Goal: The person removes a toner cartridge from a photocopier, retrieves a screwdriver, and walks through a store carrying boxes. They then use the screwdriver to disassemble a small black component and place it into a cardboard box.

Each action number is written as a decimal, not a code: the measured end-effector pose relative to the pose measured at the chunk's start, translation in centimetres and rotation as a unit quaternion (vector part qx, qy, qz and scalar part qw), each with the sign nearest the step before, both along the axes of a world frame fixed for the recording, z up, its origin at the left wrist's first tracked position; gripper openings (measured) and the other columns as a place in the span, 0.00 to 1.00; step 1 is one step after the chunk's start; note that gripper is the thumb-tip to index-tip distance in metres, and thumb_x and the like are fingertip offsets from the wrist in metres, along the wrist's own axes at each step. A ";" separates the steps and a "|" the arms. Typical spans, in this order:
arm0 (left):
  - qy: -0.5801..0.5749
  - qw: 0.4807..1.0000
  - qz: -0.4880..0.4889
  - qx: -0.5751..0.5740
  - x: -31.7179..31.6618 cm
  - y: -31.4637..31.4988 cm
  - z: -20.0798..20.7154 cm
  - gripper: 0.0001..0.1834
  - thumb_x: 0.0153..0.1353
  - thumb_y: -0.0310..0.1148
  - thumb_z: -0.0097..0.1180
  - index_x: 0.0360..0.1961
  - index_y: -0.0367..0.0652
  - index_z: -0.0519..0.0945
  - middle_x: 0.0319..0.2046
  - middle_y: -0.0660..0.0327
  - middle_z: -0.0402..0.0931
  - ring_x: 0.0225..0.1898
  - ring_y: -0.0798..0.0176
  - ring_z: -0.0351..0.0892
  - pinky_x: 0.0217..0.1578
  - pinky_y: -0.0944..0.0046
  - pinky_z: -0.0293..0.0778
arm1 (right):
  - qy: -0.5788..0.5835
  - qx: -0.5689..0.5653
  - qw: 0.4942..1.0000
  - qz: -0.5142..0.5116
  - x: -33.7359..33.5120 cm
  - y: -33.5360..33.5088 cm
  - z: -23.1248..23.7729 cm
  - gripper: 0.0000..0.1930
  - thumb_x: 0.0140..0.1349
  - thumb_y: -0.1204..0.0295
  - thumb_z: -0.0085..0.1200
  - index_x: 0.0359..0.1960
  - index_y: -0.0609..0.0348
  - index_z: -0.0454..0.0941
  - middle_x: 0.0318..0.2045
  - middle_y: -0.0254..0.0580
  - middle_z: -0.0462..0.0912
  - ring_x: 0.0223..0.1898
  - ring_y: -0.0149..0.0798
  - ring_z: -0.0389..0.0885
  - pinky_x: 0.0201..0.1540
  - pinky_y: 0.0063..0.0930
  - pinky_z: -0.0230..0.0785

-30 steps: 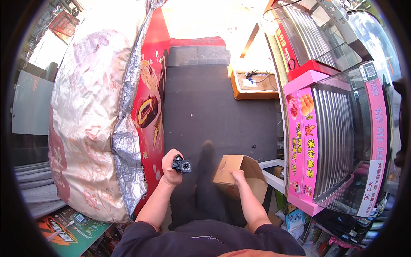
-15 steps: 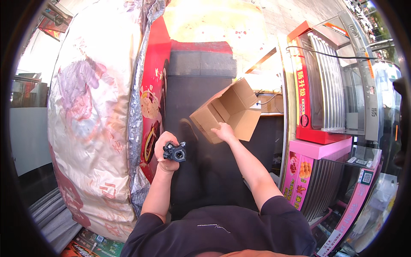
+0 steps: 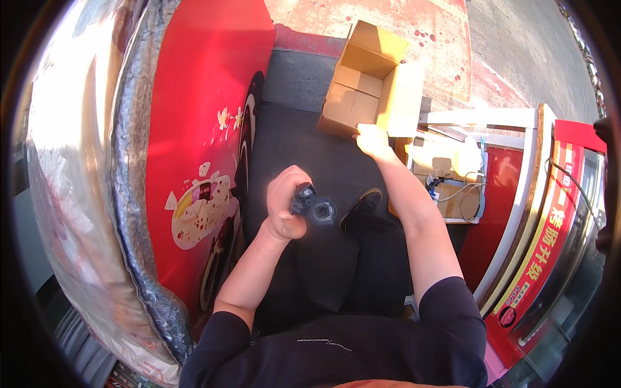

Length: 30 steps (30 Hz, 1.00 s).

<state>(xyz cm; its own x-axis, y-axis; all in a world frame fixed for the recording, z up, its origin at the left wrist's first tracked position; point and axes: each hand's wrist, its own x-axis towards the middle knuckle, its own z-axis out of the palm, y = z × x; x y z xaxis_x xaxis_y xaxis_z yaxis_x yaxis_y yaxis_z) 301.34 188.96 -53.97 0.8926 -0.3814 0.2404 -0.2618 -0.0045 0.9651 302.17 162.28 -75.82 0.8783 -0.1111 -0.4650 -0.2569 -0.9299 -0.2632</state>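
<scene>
An open cardboard box (image 3: 354,103) stands tilted ahead of me, its flaps spread and its inside showing bare cardboard. My right hand (image 3: 373,140) is closed on the box's near edge, fingers over the rim. Lower and to the left, my left hand (image 3: 285,202) wraps round a black handheld tool (image 3: 304,200) with a round, glassy-looking end facing up. The tool's exact kind cannot be made out, and its lower part is hidden. It is held apart from the box, above the dark floor.
A red printed panel (image 3: 204,77) and a silvery cover (image 3: 77,168) line my left. On the right are a white frame (image 3: 482,116), a shelf with loose cables (image 3: 462,189), and a red-sided appliance (image 3: 550,226). My shoe (image 3: 370,199) shows below the box.
The view has shifted forward and down. My right hand has moved the box farther ahead, toward the sunlit ground. The tool stays in my left hand, now nearer the middle.
</scene>
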 end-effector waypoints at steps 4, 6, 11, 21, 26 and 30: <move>0.032 0.999 0.001 0.028 2.0 -1.2 -8.0 0.48 0.63 0.78 0.22 0.27 0.37 0.71 0.26 0.60 0.69 0.25 0.65 0.66 0.27 0.66 0.62 | 0.016 -0.035 0.999 0.019 3.0 -1.2 -7.3 0.16 0.61 0.56 0.61 0.45 0.51 0.84 0.36 0.51 0.87 0.42 0.53 0.86 0.44 0.44 0.78; 0.018 0.998 -0.035 0.058 3.4 -1.3 -10.5 0.48 0.64 0.77 0.22 0.27 0.37 0.70 0.26 0.60 0.68 0.25 0.65 0.66 0.26 0.65 0.61 | -0.012 -0.034 0.998 0.056 3.8 -1.8 -10.2 0.16 0.62 0.56 0.60 0.46 0.51 0.83 0.35 0.50 0.87 0.41 0.53 0.86 0.44 0.45 0.79; -0.053 0.992 -0.098 0.064 6.6 -1.4 -15.0 0.38 0.73 0.63 0.29 0.29 0.35 0.71 0.22 0.56 0.65 0.23 0.53 0.67 0.26 0.59 0.62 | 0.019 -0.030 0.993 0.116 4.7 -2.3 -13.8 0.20 0.61 0.53 0.61 0.49 0.51 0.83 0.37 0.49 0.87 0.41 0.53 0.86 0.44 0.45 0.78; -0.027 0.985 -0.128 0.114 8.3 -3.9 -19.5 0.28 0.75 0.49 0.33 0.30 0.37 0.73 0.24 0.50 0.70 0.28 0.45 0.71 0.33 0.54 0.68 | -0.221 0.369 0.901 0.052 5.7 -2.1 10.1 0.10 0.64 0.69 0.61 0.43 0.60 0.85 0.37 0.38 0.85 0.40 0.33 0.83 0.45 0.26 0.76; -0.045 0.977 -0.143 0.152 9.0 -4.6 -20.0 0.35 0.77 0.55 0.26 0.41 0.34 0.78 0.33 0.57 0.80 0.36 0.62 0.77 0.42 0.63 0.71 | -0.192 0.298 0.914 0.199 5.7 0.3 13.2 0.10 0.60 0.73 0.62 0.42 0.61 0.85 0.33 0.40 0.84 0.35 0.36 0.82 0.39 0.28 0.74; -0.028 0.980 -0.133 0.145 9.0 -4.9 -20.4 0.27 0.76 0.47 0.30 0.34 0.37 0.77 0.31 0.44 0.76 0.39 0.35 0.75 0.40 0.47 0.70 | -0.213 0.295 0.901 0.237 6.4 0.3 12.3 0.10 0.59 0.74 0.62 0.41 0.63 0.85 0.33 0.42 0.84 0.34 0.37 0.81 0.37 0.28 0.74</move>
